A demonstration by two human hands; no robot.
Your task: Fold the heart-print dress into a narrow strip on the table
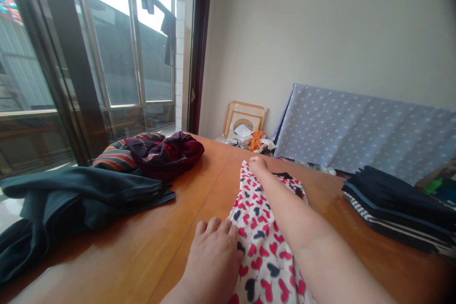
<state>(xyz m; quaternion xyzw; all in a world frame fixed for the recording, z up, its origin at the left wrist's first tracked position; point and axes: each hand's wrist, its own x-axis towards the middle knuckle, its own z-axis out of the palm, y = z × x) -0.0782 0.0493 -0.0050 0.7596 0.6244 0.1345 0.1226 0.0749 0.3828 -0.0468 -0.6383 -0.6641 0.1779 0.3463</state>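
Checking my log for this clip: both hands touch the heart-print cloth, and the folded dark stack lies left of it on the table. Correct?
Not quite: the head view shows the folded dark stack on the right of the heart-print cloth, not the left. The left hand and right hand do both touch the cloth on the table.

The right forearm is covering the middle of the heart-print cloth, which is running off the bottom edge. The right hand is hiding its own fingers. The folded stack is being cut by the right edge, the dark teal garment by the left.
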